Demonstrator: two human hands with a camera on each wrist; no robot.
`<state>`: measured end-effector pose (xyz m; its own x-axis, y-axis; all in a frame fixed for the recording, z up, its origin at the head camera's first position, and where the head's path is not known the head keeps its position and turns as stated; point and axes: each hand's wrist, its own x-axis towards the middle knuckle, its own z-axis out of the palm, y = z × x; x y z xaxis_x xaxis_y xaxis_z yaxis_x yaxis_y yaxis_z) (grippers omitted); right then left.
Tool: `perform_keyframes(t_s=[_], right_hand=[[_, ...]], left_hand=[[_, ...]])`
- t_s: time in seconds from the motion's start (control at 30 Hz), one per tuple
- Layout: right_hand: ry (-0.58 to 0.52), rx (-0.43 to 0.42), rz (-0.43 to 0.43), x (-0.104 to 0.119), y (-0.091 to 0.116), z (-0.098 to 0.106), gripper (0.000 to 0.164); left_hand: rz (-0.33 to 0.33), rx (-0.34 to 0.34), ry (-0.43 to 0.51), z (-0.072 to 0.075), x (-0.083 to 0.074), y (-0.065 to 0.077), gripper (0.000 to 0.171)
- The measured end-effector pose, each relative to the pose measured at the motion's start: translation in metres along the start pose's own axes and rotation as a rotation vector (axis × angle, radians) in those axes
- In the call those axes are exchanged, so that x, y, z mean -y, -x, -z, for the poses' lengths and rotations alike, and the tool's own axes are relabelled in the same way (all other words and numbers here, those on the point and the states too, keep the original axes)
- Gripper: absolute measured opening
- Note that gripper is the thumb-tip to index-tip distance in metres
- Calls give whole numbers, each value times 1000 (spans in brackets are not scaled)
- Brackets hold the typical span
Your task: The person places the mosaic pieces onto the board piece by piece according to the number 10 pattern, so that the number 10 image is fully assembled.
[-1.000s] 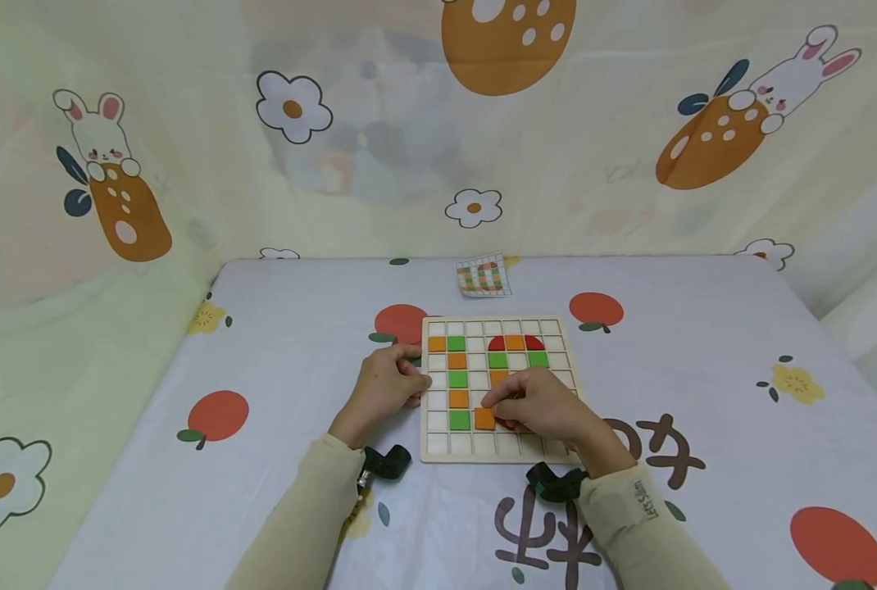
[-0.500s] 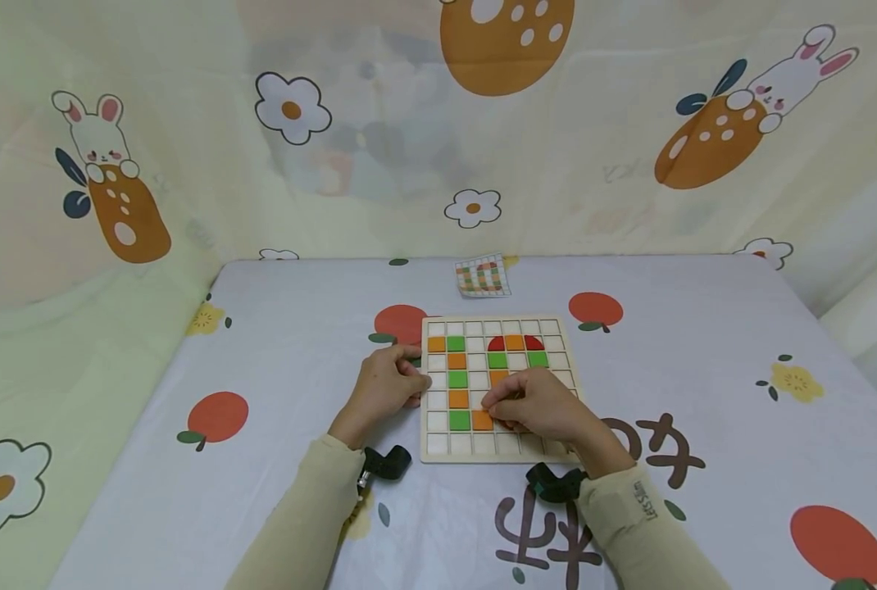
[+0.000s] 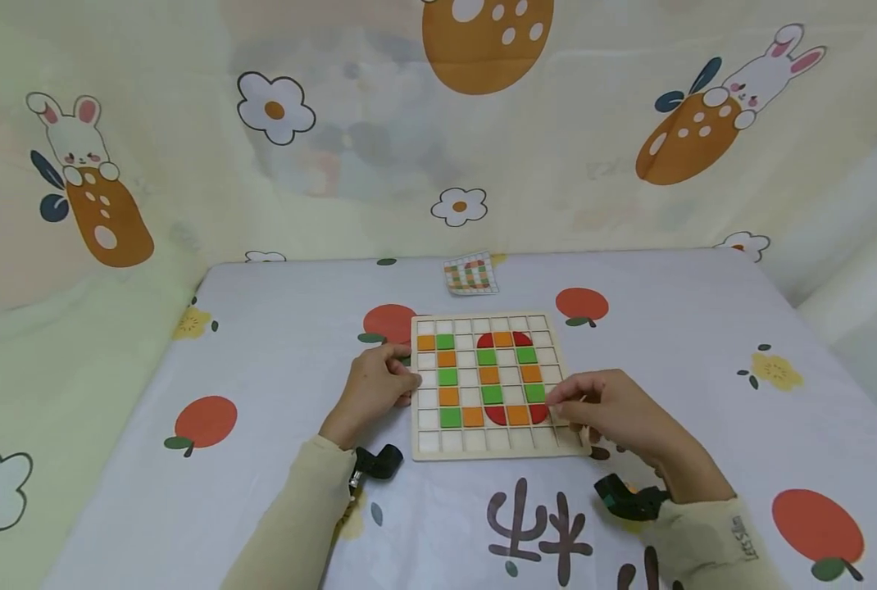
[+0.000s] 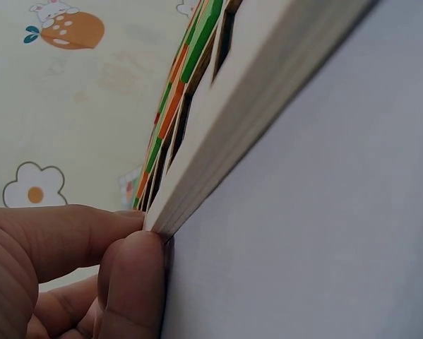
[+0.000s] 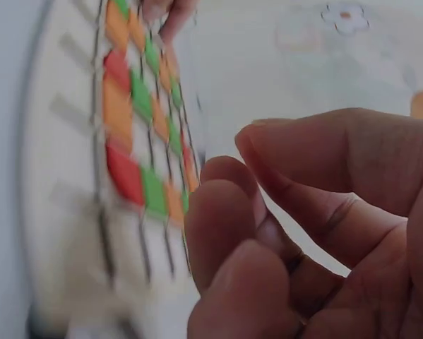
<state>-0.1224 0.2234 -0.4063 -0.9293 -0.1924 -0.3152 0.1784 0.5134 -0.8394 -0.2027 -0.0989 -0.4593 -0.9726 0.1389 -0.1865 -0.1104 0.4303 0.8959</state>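
Note:
A wooden grid board (image 3: 470,442) lies on the table, its square cells partly filled with flat tiles. Green and orange tiles form a column on the left, with an orange tile (image 3: 473,417) beside its foot. Right of that, orange and green tiles with rounded red corners (image 3: 538,413) make a ring. My left hand (image 3: 370,383) pinches the board's left edge between thumb and forefinger, seen close in the left wrist view. Over the board's right side hovers my right hand (image 3: 615,407), fingers loosely bent; the right wrist view shows nothing between them.
A small card (image 3: 470,274) printed with a coloured grid pattern lies behind the board. The tablecloth (image 3: 276,328) is white with printed fruit and writing. A patterned curtain (image 3: 365,164) hangs at the back and sides.
The orange tile at the column's foot slid left against the green one. My right hand then moved right, uncovering the ring's lower part. The left hand kept its hold; the view shifted slightly.

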Motion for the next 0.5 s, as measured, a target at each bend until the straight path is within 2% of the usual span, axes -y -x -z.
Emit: perform_keyframes(t_s=[0.2,0.33,0.5], right_hand=[[6,-37,-103,-36,32,16,25],[-30,17,-110,-57,49,22,28],[32,22,-127,-70,64,21,31]], left_hand=[[-5,-5,-24,2,-1,0,50],[-3,-10,-34,1,-1,0,49],[-1,-9,-32,0,-2,1,49]])
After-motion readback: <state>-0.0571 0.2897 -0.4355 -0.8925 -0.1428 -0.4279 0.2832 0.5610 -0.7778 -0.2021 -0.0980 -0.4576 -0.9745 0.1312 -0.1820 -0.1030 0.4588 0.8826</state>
